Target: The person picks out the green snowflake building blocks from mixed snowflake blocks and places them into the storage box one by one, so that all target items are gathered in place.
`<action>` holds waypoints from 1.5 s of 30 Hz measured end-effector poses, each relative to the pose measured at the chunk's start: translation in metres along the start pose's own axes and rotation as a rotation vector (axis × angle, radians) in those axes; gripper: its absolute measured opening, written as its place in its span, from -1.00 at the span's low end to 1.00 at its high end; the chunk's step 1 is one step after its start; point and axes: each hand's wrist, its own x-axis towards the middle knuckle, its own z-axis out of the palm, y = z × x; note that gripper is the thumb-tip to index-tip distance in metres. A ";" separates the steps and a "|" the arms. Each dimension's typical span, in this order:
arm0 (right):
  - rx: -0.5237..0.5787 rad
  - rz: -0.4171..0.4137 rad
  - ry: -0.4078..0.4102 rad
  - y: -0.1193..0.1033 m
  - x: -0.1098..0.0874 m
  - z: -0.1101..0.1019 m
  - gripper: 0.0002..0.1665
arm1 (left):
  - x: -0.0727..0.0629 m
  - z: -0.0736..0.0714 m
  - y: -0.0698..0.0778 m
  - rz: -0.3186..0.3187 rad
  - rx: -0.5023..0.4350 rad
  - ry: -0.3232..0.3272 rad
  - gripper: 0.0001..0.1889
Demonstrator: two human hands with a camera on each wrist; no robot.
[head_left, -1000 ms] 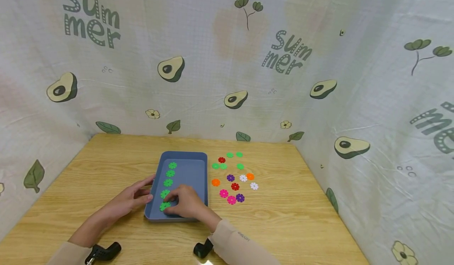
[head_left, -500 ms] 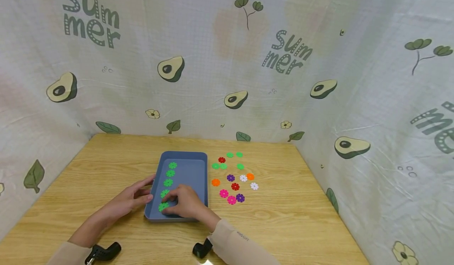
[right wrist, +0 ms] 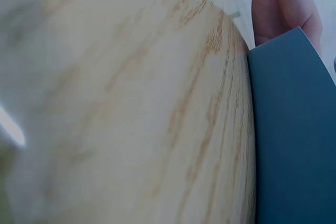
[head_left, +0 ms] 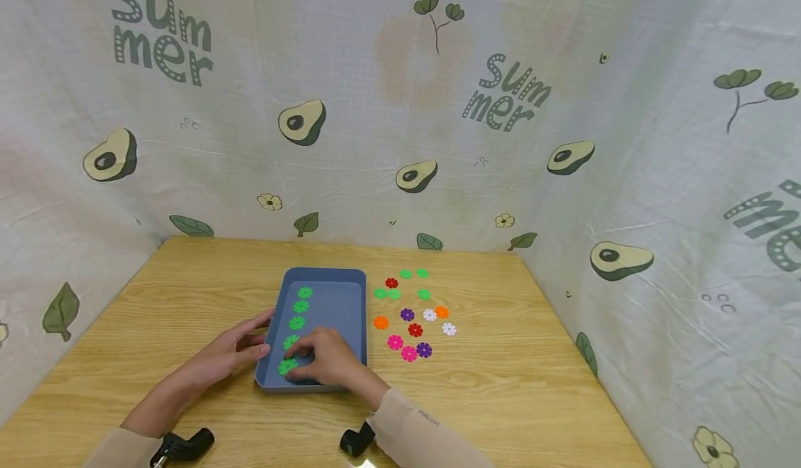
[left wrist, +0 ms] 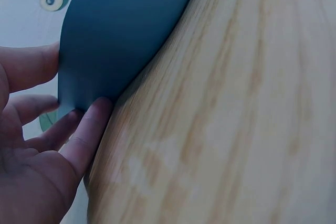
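Observation:
A blue-grey tray (head_left: 341,301) lies on the wooden table with a column of green snowflake discs (head_left: 297,323) along its left side. Inside it, my right hand (head_left: 332,358) pinches the nearest green snowflake disc (head_left: 287,366) between thumb and finger, low in the near left corner. Part of that disc is hidden by the fingers. My left hand (head_left: 234,348) rests its extended fingers on the tray's left side. In the left wrist view, its fingertips (left wrist: 100,107) touch the tray's outer wall (left wrist: 121,30). The right wrist view shows the tray's outer wall (right wrist: 294,129), and the pinched disc is hidden there.
Right of the tray, loose snowflake discs lie scattered: green (head_left: 424,294), red (head_left: 415,329), orange (head_left: 381,323), purple (head_left: 424,350), pink (head_left: 395,342) and white (head_left: 449,329). A printed cloth (head_left: 350,71) hangs behind and beside the wooden table (head_left: 500,384).
The nearest green disc has slid slightly left and toward the near edge under my right fingers. My left hand stays at the tray's side.

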 end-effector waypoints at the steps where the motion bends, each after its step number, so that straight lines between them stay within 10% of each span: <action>1: 0.003 0.000 0.000 0.000 0.000 0.000 -0.66 | 0.000 0.000 -0.001 -0.002 0.002 -0.001 -0.20; 34: 0.087 -0.057 -0.210 0.014 -0.022 -0.051 -0.45 | -0.003 0.001 0.000 -0.007 -0.027 0.009 -0.18; 45: 0.224 -0.027 -0.088 0.050 -0.042 -0.100 -0.48 | 0.000 0.002 0.000 -0.013 0.013 0.029 -0.18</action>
